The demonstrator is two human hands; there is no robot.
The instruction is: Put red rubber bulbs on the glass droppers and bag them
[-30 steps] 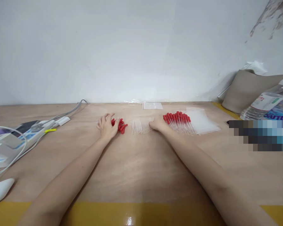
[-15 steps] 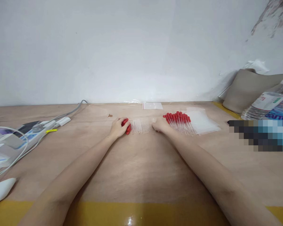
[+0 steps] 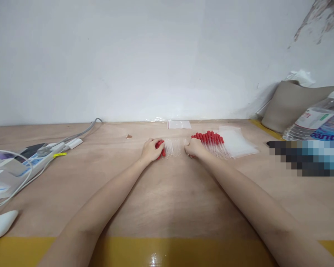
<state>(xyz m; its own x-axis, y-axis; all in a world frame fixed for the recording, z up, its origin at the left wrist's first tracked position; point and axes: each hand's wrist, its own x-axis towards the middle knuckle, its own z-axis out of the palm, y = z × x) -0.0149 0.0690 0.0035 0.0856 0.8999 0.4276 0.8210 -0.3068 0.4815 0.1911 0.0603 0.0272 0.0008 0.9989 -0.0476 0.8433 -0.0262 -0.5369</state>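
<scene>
A row of clear tubes [image 3: 176,147] is lying on the table [image 3: 161,200] between the two hands. At its left end, the left hand [image 3: 151,149] is cupping a small heap of red rubber bulbs [image 3: 160,148]; its fingers are curling around the far side and the thumb is resting along the near side, though whether they are actually squeezing any bulb I cannot tell. At the row's right end, the right hand [image 3: 195,147] is resting with its fingers folding inward beside the last tubes; whether they are pinching anything is staying hidden.

The tubes are probably weighing very little and looking stiff, smooth and slippery, perhaps easy to crack or bend if they are glass or thin plastic; a light pinch around mid-shaft would likely be suiting them. The bulbs are appearing soft and grippy, so their sides should be taking a firmer hold.

Each tube is pointing away from the person, its long axis running from the near edge toward the wall [image 3: 128,66], while the row itself is stretching sideways. Right of the row, red-topped droppers [image 3: 212,139] are fanning out, red ends facing the wall and clear tips slanting nearer and rightward. Farther right of the row, clear plastic bags [image 3: 237,144] are lying flat.
</scene>
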